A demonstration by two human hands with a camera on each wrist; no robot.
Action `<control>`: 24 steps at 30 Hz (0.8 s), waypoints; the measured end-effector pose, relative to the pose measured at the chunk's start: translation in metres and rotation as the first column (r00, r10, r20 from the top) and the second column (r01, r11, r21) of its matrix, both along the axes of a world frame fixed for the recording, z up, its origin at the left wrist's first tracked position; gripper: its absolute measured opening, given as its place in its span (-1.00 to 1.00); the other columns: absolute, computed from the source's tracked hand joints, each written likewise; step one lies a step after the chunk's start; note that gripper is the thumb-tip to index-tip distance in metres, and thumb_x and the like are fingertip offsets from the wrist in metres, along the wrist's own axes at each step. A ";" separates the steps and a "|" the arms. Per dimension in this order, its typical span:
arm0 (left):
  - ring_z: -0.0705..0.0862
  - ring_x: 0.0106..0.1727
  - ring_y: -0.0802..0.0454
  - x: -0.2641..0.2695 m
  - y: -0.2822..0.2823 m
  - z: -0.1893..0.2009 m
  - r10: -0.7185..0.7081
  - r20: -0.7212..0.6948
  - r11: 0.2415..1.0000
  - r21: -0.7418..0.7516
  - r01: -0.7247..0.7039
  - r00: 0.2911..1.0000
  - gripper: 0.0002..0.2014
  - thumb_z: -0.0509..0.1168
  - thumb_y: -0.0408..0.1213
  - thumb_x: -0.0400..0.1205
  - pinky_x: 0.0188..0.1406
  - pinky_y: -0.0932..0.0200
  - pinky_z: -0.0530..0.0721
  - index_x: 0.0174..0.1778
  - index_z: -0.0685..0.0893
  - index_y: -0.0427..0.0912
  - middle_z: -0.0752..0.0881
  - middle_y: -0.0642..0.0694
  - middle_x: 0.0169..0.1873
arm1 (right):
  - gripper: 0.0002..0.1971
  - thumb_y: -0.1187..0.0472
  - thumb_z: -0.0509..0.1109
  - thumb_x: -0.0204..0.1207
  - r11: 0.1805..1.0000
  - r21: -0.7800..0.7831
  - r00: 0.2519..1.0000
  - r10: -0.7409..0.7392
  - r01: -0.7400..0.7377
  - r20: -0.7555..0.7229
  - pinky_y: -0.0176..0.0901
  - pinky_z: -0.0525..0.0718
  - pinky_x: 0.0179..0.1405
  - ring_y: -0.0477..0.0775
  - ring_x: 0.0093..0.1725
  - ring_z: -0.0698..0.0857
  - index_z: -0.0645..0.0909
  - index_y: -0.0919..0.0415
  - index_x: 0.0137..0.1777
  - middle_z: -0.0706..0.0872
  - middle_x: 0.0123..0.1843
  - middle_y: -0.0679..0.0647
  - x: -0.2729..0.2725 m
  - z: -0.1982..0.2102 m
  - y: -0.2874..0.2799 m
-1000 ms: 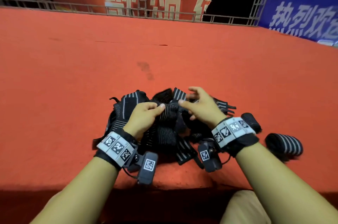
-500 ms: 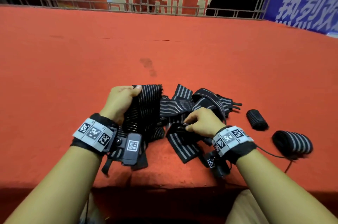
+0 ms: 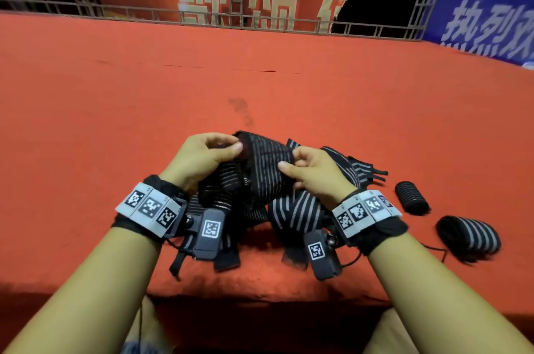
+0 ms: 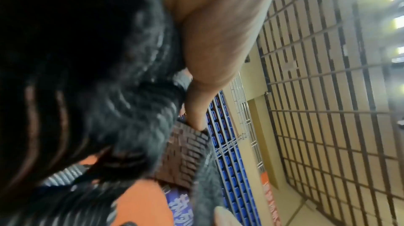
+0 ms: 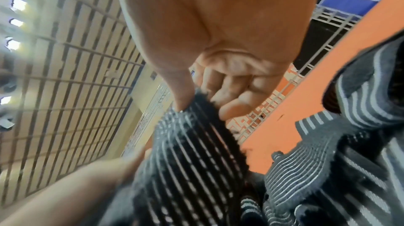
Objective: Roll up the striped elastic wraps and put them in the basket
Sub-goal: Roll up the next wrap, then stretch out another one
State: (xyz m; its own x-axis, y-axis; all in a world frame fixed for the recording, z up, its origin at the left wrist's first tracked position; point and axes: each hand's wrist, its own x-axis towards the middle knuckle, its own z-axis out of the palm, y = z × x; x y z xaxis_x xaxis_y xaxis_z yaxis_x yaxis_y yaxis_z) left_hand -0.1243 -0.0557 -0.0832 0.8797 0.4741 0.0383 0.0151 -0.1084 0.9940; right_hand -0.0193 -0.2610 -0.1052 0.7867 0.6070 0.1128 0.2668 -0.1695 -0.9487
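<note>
Black elastic striped in grey: we hold one wrap point(image 3: 267, 168) up between both hands over the loose pile point(image 3: 297, 209) on the red carpet point(image 3: 115, 111). Our left hand point(image 3: 199, 160) pinches its left end, thumb against curled fingers; our right hand point(image 3: 315, 171) pinches the right edge. Two rolled wraps point(image 3: 411, 197) lie on the carpet just right of the pile, apart from it.

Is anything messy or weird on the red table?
Yes. The unrolled wraps lie in a tangled heap, some ends hanging over the table's near edge. Two rolled wraps sit loose on the table; no basket is in view.
</note>
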 end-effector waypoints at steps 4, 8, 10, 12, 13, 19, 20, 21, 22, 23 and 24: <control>0.77 -0.06 -0.04 -0.006 0.011 -0.022 0.000 -0.154 0.977 0.210 0.033 0.988 -0.78 0.59 -0.39 0.49 0.24 -0.12 0.74 0.00 0.84 -0.07 0.84 -0.17 -0.06 | -0.81 0.31 0.52 0.57 0.975 0.093 0.978 -0.192 0.200 -0.085 -0.24 0.60 -0.48 -0.16 -0.43 0.71 0.52 0.20 -0.04 0.74 -0.30 0.01 0.012 0.001 -0.015; 0.71 -0.11 0.00 -0.006 0.010 -0.031 0.044 -0.125 0.950 0.314 -0.003 0.991 -0.70 0.50 -0.43 0.58 0.20 -0.06 0.73 0.16 0.79 0.01 0.74 -0.13 -0.09 | -0.69 0.26 0.57 0.53 0.942 0.111 0.948 -0.311 0.316 -0.065 -0.16 0.65 -0.36 0.01 -0.26 0.75 0.47 0.03 0.06 0.74 -0.07 0.16 0.021 0.002 -0.027; 0.73 -0.02 -0.01 -0.004 0.010 -0.031 0.046 -0.116 0.930 0.366 0.000 0.992 -0.68 0.44 -0.46 0.60 0.18 -0.02 0.72 0.19 0.77 0.01 0.76 -0.16 -0.01 | -0.79 0.36 0.48 0.59 0.931 0.200 0.952 -0.294 0.306 -0.087 -0.22 0.66 -0.46 -0.02 -0.32 0.75 0.55 0.06 0.04 0.77 -0.17 0.12 0.020 0.007 -0.029; 0.75 0.04 0.01 -0.002 0.010 -0.029 0.056 -0.109 0.901 0.434 -0.003 0.992 -0.69 0.43 -0.46 0.60 0.08 0.04 0.75 0.12 0.75 0.07 0.78 -0.11 0.00 | -0.82 0.43 0.41 0.62 0.918 0.254 0.953 -0.297 0.304 -0.065 -0.25 0.70 -0.39 -0.07 -0.27 0.77 0.65 0.11 0.02 0.79 -0.16 0.06 0.018 0.014 -0.031; 0.75 0.03 0.03 -0.001 0.010 -0.028 0.071 -0.101 0.885 0.465 -0.016 0.992 -0.69 0.43 -0.45 0.59 -0.02 0.10 0.74 0.09 0.74 0.09 0.77 -0.07 -0.03 | -0.80 0.45 0.39 0.63 0.915 0.275 0.955 -0.293 0.296 -0.053 -0.25 0.71 -0.32 -0.08 -0.22 0.78 0.69 0.12 0.04 0.81 -0.11 0.08 0.019 0.017 -0.033; 0.73 -0.08 0.04 -0.003 -0.004 -0.030 0.028 -0.014 0.784 0.620 -0.013 0.999 -0.63 0.31 -0.52 0.58 -0.10 0.18 0.59 -0.10 0.70 0.16 0.79 0.05 -0.14 | -0.56 0.54 0.36 0.59 0.915 0.326 0.970 -0.211 0.239 -0.117 -0.26 0.75 -0.23 -0.08 -0.10 0.79 0.66 0.08 0.34 0.82 0.12 -0.01 0.016 0.028 -0.034; 0.73 0.02 0.05 -0.002 -0.008 -0.033 -0.002 -0.020 0.763 0.646 0.014 1.000 -0.60 0.28 -0.53 0.58 0.04 0.19 0.59 -0.08 0.76 0.16 0.80 0.06 -0.07 | -0.51 0.57 0.35 0.57 0.914 0.334 0.971 -0.196 0.231 -0.133 -0.27 0.75 -0.22 -0.09 -0.10 0.79 0.62 0.09 0.40 0.82 0.14 -0.04 0.014 0.029 -0.033; 0.72 0.13 0.07 -0.002 -0.013 -0.035 -0.019 -0.031 0.757 0.653 0.034 0.999 -0.62 0.26 -0.51 0.58 0.16 0.23 0.56 0.00 0.82 0.09 0.80 0.06 0.01 | -0.46 0.59 0.35 0.56 0.914 0.339 0.973 -0.186 0.222 -0.137 -0.28 0.75 -0.22 -0.10 -0.10 0.79 0.60 0.10 0.44 0.82 0.15 -0.07 0.012 0.029 -0.032; 0.68 0.19 0.10 -0.002 -0.019 -0.036 -0.032 -0.037 0.773 0.633 0.048 0.999 -0.66 0.27 -0.43 0.59 0.22 0.30 0.51 0.12 0.83 0.01 0.77 0.07 0.07 | -0.44 0.60 0.35 0.56 0.913 0.348 0.975 -0.175 0.212 -0.137 -0.29 0.75 -0.23 -0.11 -0.10 0.78 0.58 0.11 0.47 0.82 0.15 -0.09 0.009 0.029 -0.030; 0.65 0.21 0.14 -0.002 -0.026 -0.037 -0.056 -0.040 0.796 0.601 0.068 0.998 -0.67 0.29 -0.28 0.59 0.21 0.39 0.46 0.23 0.81 -0.04 0.73 0.10 0.08 | -0.43 0.60 0.36 0.56 0.913 0.354 0.977 -0.165 0.202 -0.134 -0.30 0.75 -0.23 -0.11 -0.09 0.78 0.56 0.11 0.49 0.82 0.16 -0.10 0.005 0.029 -0.029; 0.64 0.21 0.17 -0.003 -0.033 -0.038 -0.087 -0.036 0.817 0.569 0.092 0.996 -0.62 0.31 -0.11 0.58 0.18 0.44 0.43 0.30 0.78 -0.05 0.69 0.14 0.07 | -0.43 0.59 0.37 0.56 0.911 0.364 0.978 -0.155 0.195 -0.138 -0.30 0.75 -0.23 -0.11 -0.08 0.79 0.55 0.12 0.50 0.83 0.17 -0.09 0.002 0.030 -0.027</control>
